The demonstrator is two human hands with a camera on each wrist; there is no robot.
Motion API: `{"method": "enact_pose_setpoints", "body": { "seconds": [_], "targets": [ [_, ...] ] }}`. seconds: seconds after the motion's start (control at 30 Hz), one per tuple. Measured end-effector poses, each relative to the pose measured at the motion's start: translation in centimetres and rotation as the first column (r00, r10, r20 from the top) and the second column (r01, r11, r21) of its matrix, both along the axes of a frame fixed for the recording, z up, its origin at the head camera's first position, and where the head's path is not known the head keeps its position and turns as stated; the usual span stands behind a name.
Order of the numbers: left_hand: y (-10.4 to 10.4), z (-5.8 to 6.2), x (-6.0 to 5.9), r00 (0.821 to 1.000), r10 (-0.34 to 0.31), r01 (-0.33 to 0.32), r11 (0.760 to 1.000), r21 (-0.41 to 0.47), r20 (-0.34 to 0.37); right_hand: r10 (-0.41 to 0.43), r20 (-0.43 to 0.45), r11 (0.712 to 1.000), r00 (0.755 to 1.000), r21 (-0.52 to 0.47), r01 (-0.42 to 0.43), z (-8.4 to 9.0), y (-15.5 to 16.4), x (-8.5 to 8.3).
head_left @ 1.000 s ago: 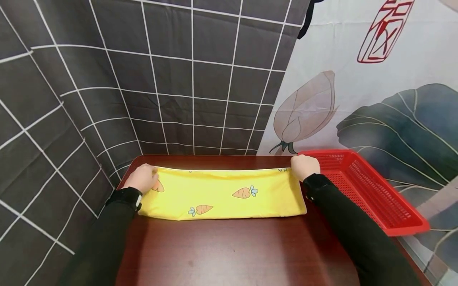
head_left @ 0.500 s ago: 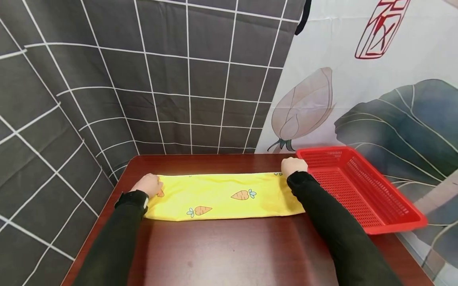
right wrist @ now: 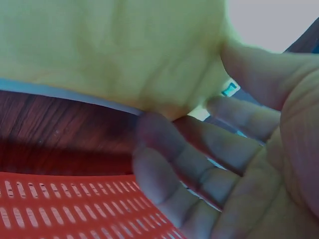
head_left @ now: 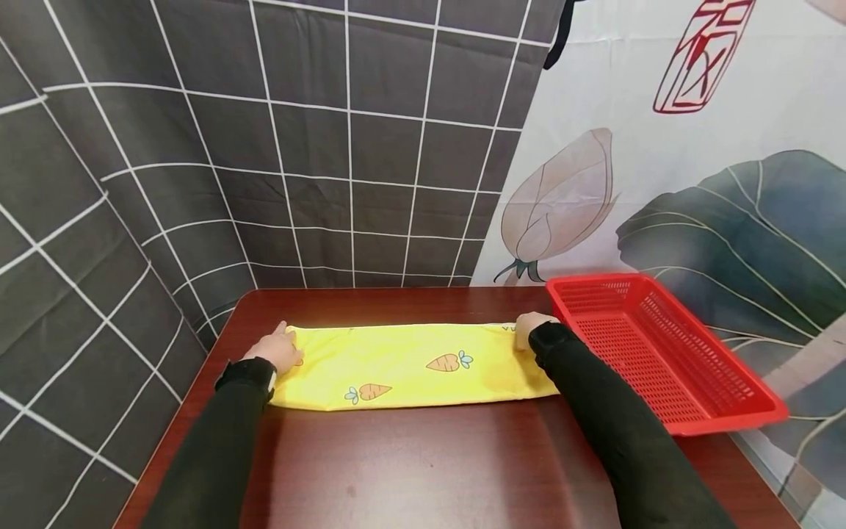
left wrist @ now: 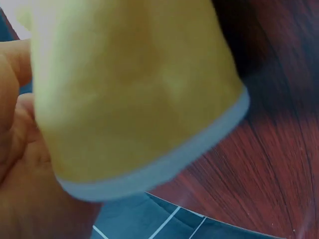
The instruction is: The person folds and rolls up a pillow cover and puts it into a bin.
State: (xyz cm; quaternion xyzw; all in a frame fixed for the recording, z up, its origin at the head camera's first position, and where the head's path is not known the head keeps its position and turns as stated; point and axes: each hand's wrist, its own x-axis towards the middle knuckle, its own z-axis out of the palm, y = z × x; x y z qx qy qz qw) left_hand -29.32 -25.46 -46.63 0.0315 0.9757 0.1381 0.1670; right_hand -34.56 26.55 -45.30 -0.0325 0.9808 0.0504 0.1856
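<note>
Both hands had drawn nearer since a second before. Left hand (head_left: 276, 351) and right hand (head_left: 532, 328) each pinched a far corner of one folded yellow cloth (head_left: 410, 365) lying flat on the table (head_left: 423, 463). One red basket (head_left: 661, 353) sat just right.

The yellow cloth (head_left: 410, 365) is folded into a long, thin strip. It has little orange carrots with green tops on it, and a pale band runs along its edge. It lies flat on the surface (head_left: 423, 470), stretched from the left edge almost to the right edge, nearer the back than the front. One end sits by the back left corner. Its far corners are lifted a little.
</note>
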Motion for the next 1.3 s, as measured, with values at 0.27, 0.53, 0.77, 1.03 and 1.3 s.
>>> {"method": "enact_pose_setpoints", "body": {
  "seconds": [0.27, 0.53, 0.77, 1.03, 1.3],
  "targets": [
    [0.1, -0.2, 1.1, 1.000, 0.024, -0.023, 0.999, -0.045, 0.005, 0.053, 0.072, 0.998, 0.996, 0.023, -0.055, 0.3, -0.3, 1.2],
    [1.8, 0.0, 2.3, 0.958, -0.181, 0.168, 0.983, -0.077, -0.221, 0.118, 0.040, 0.993, 0.992, 0.001, -0.119, -0.4, 0.5, 1.2],
    [3.3, 0.5, 8.0, 0.852, -0.345, 0.348, 0.935, -0.067, -0.393, 0.186, -0.069, 0.974, 0.980, -0.117, -0.193, 2.3, -0.8, 8.3],
    [2.6, -0.6, 13.5, 0.897, -0.294, 0.300, 0.953, -0.033, -0.329, 0.188, -0.135, 0.950, 0.973, -0.228, -0.215, 0.9, -1.2, 16.5],
    [0.4, -2.7, 14.9, 0.929, -0.248, 0.243, 0.969, -0.055, -0.276, 0.147, -0.144, 0.944, 0.979, -0.274, -0.182, -1.2, 1.5, 18.5]
  ]
}}
